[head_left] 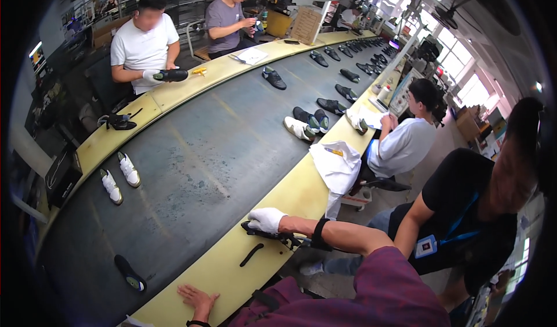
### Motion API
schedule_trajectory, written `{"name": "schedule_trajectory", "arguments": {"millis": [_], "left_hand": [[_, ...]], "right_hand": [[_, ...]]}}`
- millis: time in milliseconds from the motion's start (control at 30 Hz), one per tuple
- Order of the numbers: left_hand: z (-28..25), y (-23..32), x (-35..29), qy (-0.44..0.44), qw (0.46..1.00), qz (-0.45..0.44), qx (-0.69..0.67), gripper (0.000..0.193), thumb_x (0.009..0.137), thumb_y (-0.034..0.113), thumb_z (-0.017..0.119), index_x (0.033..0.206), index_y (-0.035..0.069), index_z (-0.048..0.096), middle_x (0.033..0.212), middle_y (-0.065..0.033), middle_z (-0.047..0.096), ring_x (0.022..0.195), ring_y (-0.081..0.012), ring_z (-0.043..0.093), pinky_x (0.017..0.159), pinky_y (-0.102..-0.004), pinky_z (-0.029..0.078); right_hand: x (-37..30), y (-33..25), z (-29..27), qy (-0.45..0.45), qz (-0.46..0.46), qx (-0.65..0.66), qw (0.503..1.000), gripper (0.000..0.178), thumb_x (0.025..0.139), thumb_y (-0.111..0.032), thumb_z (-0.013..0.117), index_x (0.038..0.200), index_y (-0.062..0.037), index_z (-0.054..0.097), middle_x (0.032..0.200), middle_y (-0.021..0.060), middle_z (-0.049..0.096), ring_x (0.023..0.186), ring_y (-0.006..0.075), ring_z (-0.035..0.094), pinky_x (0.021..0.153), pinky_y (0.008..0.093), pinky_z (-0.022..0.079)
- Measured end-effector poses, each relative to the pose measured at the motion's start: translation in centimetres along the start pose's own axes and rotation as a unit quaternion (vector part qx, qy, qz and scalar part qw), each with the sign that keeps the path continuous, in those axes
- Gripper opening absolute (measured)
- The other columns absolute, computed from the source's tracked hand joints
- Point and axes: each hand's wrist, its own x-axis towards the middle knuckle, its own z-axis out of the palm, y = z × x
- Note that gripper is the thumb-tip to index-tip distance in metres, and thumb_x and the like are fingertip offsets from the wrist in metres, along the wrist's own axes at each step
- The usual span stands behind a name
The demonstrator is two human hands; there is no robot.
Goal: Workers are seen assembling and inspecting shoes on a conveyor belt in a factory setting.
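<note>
White-gloved right hand [266,220] sits over a black item [253,230], possibly a shoe, on the yellow tabletop [296,193] beside the belt [191,176]; can't tell if that grip is closed. Left hand [197,299] lies flat, open. A weak hold could let the item slip onto the belt.

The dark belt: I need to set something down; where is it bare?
The belt is bare between the paired white shoes and the single black shoe farther along, apart from dark spots. Its far end is crowded with dark shoes.
</note>
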Motion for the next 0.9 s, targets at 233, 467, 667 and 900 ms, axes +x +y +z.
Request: {"name": "schedule_trajectory", "arguments": {"millis": [233,467,667,900], "left_hand": [[0.2,0.4,-0.3,0.017,1.0,0.017,0.009,0.165,0.068,0.074,0.09,0.164,-0.016,-0.01,0.17,-0.0421,-0.019,0.16,-0.0574,-0.018,0.125,-0.0713,0.019],[0.7,0.5,0.4,0.034,0.999,-0.001,0.03,0.166,0.066,0.078,0.088,0.166,-0.014,-0.007,0.172,-0.0397,-0.017,0.161,-0.0558,-0.017,0.126,-0.0698,0.019],[0.8,0.1,0.2,0.001,1.0,0.001,0.011,0.165,0.065,0.078,0.088,0.167,-0.013,-0.005,0.173,-0.0402,-0.015,0.161,-0.0566,-0.014,0.125,-0.0727,0.018],[1.2,0.5,0.3,0.065,0.997,0.038,0.001,0.16,0.067,0.08,0.086,0.167,-0.012,0.002,0.172,-0.0413,-0.014,0.16,-0.0592,-0.016,0.121,-0.0798,0.013]], "right_hand": [[0.1,-1.1,-1.2,-0.014,0.004,0.017,1.0,0.046,0.103,-0.045,0.061,0.126,-0.0061,0.071,0.118,0.0235,0.075,0.112,0.0442,0.071,0.097,0.0498,0.056],[0.4,-1.4,-2.1,-0.012,0.007,0.034,0.999,0.046,0.103,-0.044,0.06,0.126,-0.0055,0.072,0.119,0.0235,0.075,0.113,0.0434,0.071,0.098,0.0486,0.056],[1.0,-1.2,-0.6,-0.022,-0.004,0.005,1.0,0.045,0.104,-0.044,0.059,0.125,-0.007,0.072,0.118,0.0226,0.075,0.113,0.043,0.07,0.098,0.0485,0.055],[-0.3,-0.8,-0.4,-0.044,0.01,-0.016,0.999,0.038,0.104,-0.04,0.062,0.123,-0.0093,0.074,0.113,0.0209,0.076,0.108,0.0407,0.072,0.096,0.0467,0.056]]}}
